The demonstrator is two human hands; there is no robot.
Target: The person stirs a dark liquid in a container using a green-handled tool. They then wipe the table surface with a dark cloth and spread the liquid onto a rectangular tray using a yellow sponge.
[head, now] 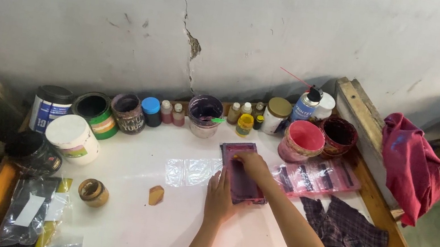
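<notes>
Printing is underway: the left hand [219, 195] is lying flat, fingers released, steadying the purple screen frame [242, 172] on the desk [125, 225], while the right hand [253, 162], fingers clenched, is pressing on it. Next likely calls for an even pull toward the body.

Left hand [219, 196]: flat, palm down, fingers together, forearm bare | Right hand [252, 164]: palm down, fingers curled, arm outstretched, white sleeve

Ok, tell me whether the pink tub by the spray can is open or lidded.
Open: the pink tub stands upright with no lid, its pink inside showing, beside the spray can.
</notes>
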